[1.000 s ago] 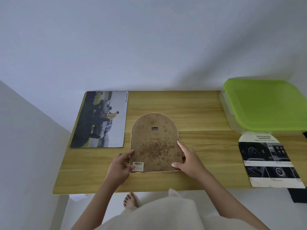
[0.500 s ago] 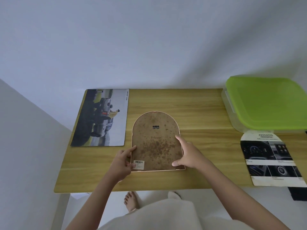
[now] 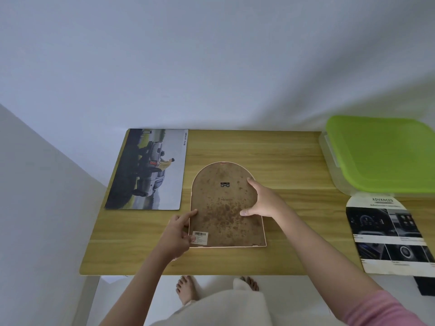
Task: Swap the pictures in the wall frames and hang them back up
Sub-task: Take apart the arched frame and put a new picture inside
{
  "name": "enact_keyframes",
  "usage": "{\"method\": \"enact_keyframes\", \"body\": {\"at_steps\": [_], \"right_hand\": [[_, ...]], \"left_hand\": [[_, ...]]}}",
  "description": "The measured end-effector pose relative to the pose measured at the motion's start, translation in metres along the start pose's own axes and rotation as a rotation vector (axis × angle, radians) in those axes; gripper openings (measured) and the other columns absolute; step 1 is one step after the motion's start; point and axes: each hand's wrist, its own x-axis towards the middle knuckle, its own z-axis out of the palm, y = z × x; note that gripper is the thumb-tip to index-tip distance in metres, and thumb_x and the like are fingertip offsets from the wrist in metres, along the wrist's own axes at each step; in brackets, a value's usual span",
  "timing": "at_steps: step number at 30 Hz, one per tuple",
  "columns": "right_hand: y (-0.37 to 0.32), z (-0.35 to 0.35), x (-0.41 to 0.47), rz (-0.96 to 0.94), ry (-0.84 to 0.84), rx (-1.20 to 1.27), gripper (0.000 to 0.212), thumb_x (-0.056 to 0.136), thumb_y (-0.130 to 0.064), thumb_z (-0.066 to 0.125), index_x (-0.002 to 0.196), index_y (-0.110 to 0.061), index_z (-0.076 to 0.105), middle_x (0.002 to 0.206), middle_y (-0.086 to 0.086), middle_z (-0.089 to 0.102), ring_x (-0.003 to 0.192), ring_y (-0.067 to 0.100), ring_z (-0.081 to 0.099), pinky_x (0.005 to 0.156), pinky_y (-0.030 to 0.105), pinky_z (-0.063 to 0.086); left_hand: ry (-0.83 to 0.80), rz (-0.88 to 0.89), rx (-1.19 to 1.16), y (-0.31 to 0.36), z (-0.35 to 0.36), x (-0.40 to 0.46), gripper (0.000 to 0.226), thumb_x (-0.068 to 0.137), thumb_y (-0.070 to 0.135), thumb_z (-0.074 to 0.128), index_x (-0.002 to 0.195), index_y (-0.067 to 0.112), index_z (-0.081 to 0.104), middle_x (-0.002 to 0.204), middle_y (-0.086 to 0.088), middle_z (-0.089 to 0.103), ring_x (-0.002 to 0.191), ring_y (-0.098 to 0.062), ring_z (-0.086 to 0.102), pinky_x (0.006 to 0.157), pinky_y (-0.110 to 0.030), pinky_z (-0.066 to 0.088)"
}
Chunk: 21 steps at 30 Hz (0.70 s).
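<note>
Arched frame (image 3: 223,205) lies face-down near the middle of the wooden table (image 3: 289,161), brown stained backing board up, straight bottom edge toward the person, curved top toward the wall. A small metal hanger (image 3: 225,184) sits in the upper part of the backing; a barcode sticker (image 3: 200,237) is at the frame's near-left corner.

Left hand (image 3: 177,234): at the frame's lower left edge. Index finger extended along that edge, thumb pressed on the backing beside the sticker, remaining fingers curled at the side. A pinch-like hold on the edge; whether fingers reach under the frame cannot be told.

Right hand (image 3: 263,201): on the frame's right side, higher up than the left. Fingers spread wide, index tip at the shoulder of the arch, thumb flat on the backing board below mid-height. The frame's edge runs under the palm; the hand spans it with a wide, flat grip rather than closing round it.

The frame therefore lies between the two hands, resting flat on the table.

Left of the frame, just apart: rectangular car picture (image 3: 147,170), printed side up, touching the table's far left corner. Right of the frame, well apart: arch-shaped dashboard picture (image 3: 388,234), overhanging the near table edge. Beyond that picture, a clear container with a green lid (image 3: 381,154).
</note>
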Motion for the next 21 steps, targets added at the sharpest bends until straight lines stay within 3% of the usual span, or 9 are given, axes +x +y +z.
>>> {"method": "enact_keyframes", "body": {"at_steps": [4,6,9,13,17,19,21], "right_hand": [[0.003,0.007,-0.004,0.016,0.000,0.167,0.125,0.050,-0.045,0.089,0.147,-0.043,0.010,0.146,0.000,0.037,0.128,0.024,0.045,0.102,0.038,0.044],[0.007,0.010,-0.007,-0.004,-0.004,0.299,0.127,0.047,-0.044,0.090,0.146,-0.044,0.012,0.148,-0.001,0.033,0.131,0.021,0.042,0.108,0.038,0.038],[0.010,0.014,-0.016,-0.047,0.029,0.503,0.114,0.059,-0.025,0.090,0.149,-0.032,0.020,0.147,-0.009,0.034,0.132,0.014,0.039,0.106,0.030,0.037],[0.011,0.015,-0.027,-0.075,0.157,0.633,0.101,0.061,-0.022,0.089,0.145,-0.029,0.034,0.144,-0.008,0.039,0.124,0.012,0.043,0.098,0.029,0.042],[0.009,-0.003,-0.036,-0.120,0.238,0.625,0.094,0.062,-0.032,0.087,0.141,-0.031,0.038,0.132,-0.008,0.047,0.112,0.011,0.049,0.087,0.029,0.048],[0.005,-0.012,-0.037,-0.109,0.307,0.545,0.088,0.063,-0.040,0.085,0.138,-0.033,0.040,0.130,-0.005,0.049,0.115,0.017,0.049,0.092,0.039,0.049],[-0.002,-0.020,-0.037,-0.120,0.359,0.418,0.081,0.070,-0.046,0.078,0.139,-0.034,0.038,0.136,-0.002,0.044,0.128,0.021,0.039,0.103,0.046,0.041]], "left_hand": [[0.023,-0.005,-0.068,0.003,-0.003,-0.003,0.067,0.079,-0.007,0.064,0.135,0.027,0.045,0.111,-0.002,0.043,0.076,-0.016,0.061,0.064,-0.019,0.055],[0.017,-0.039,-0.211,0.005,-0.007,-0.005,0.064,0.078,-0.009,0.064,0.129,0.027,0.050,0.112,-0.002,0.047,0.074,-0.014,0.060,0.067,-0.024,0.057],[-0.003,-0.073,-0.452,0.011,-0.012,-0.010,0.057,0.077,-0.012,0.063,0.119,0.027,0.057,0.107,-0.007,0.053,0.071,-0.014,0.064,0.078,-0.036,0.058],[-0.036,-0.034,-0.600,0.022,-0.018,-0.012,0.054,0.076,-0.015,0.063,0.117,0.020,0.060,0.105,-0.009,0.052,0.083,-0.024,0.069,0.074,-0.035,0.059],[-0.103,0.012,-0.700,0.041,-0.033,-0.009,0.062,0.065,-0.009,0.072,0.117,0.022,0.062,0.113,-0.016,0.059,0.093,-0.035,0.065,0.081,-0.047,0.056],[-0.105,0.078,-0.719,0.055,-0.040,-0.010,0.063,0.062,-0.003,0.071,0.119,0.022,0.061,0.110,-0.015,0.063,0.093,-0.032,0.066,0.081,-0.050,0.056],[-0.084,0.162,-0.729,0.072,-0.045,-0.011,0.062,0.065,-0.005,0.069,0.120,0.022,0.060,0.103,-0.011,0.067,0.089,-0.027,0.066,0.079,-0.049,0.057]]}}
